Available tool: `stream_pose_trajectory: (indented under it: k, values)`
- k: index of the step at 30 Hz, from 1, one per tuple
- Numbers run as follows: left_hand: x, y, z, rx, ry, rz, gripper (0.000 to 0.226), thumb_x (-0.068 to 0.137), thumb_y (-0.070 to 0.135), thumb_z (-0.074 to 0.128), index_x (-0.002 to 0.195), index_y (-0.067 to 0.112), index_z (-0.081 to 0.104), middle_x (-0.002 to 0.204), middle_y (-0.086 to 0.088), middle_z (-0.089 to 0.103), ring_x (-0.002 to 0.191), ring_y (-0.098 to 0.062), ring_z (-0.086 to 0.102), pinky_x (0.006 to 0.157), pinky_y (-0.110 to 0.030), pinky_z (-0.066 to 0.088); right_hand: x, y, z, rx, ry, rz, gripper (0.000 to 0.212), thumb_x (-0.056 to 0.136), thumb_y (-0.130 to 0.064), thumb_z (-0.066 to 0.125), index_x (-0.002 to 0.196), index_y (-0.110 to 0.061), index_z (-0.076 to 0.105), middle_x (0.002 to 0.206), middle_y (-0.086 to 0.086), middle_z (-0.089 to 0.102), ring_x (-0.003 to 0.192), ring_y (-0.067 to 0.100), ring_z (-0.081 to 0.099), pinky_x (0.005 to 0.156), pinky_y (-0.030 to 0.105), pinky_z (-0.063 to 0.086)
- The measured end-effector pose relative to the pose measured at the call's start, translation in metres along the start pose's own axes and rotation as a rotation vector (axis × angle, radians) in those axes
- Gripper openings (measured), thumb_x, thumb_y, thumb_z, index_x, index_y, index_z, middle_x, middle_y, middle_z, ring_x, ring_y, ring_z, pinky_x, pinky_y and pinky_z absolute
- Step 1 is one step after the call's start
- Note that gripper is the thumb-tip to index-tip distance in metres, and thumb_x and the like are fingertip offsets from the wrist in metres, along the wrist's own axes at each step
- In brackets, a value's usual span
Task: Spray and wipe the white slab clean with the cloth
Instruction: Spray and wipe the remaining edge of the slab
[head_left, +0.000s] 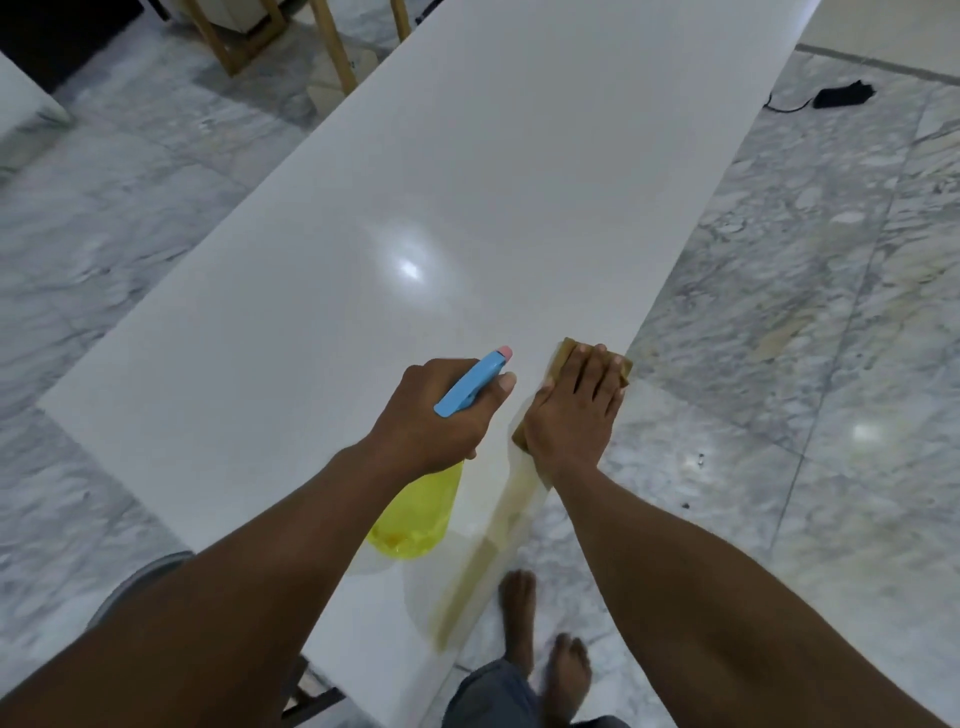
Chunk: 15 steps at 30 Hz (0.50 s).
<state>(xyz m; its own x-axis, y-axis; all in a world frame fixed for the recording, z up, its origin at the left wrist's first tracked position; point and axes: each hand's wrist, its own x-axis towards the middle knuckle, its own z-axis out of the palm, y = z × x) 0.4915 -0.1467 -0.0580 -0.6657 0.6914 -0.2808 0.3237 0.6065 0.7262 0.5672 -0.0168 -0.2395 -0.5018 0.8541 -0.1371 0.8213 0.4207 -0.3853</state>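
A long white slab (415, 218) runs from the near centre to the far top of the view. My left hand (431, 415) grips a spray bottle (415, 514) with a yellow body and a blue trigger head, held just above the slab's near end. My right hand (571, 405) lies flat on a tan cloth (563, 353), pressing it onto the slab's right edge. Most of the cloth is hidden under the palm. A yellowish streak runs along the right edge toward me.
Grey marble floor (779, 312) surrounds the slab. Wooden furniture legs (234, 47) stand at the far left. A black object with a cable (841, 96) lies on the floor at the far right. My bare feet (545, 644) stand beside the slab's near right edge.
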Motion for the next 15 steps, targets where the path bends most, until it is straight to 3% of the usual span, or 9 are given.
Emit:
stream_pose_trajectory:
  k: [6,10,15]
  values:
    - [-0.066,-0.039,-0.024,0.036,-0.030,0.047,0.034,0.104,0.045,0.063,0.103,0.014,0.075,0.090,-0.018,0.077,0.054,-0.019,0.075,0.057,-0.021,0.061,-0.081,-0.011,0.022,-0.019,0.021,-0.009,0.064,0.103,-0.036,0.017,0.160,-0.012,0.005,0.168,0.012,0.000,0.154,0.033,-0.009,0.124,0.053,0.004]
    - [-0.101,-0.070,-0.035,0.059,-0.067,0.118,0.039,0.104,0.045,0.062,0.112,0.009,0.075,0.092,-0.020,0.076,0.059,-0.020,0.074,0.053,-0.016,0.057,-0.134,-0.020,0.036,-0.015,0.056,0.004,0.063,0.103,-0.036,0.019,0.160,-0.013,0.006,0.169,0.011,0.001,0.155,0.032,-0.006,0.125,0.051,0.004]
    - [-0.161,-0.119,-0.056,0.083,-0.119,0.215,0.041,0.105,0.044,0.062,0.117,0.006,0.074,0.090,-0.020,0.076,0.056,-0.020,0.075,0.063,-0.035,0.066,-0.209,-0.031,0.055,-0.013,0.088,0.033,0.062,0.104,-0.037,0.022,0.160,-0.015,0.006,0.169,0.009,0.002,0.155,0.030,-0.006,0.125,0.048,0.000]
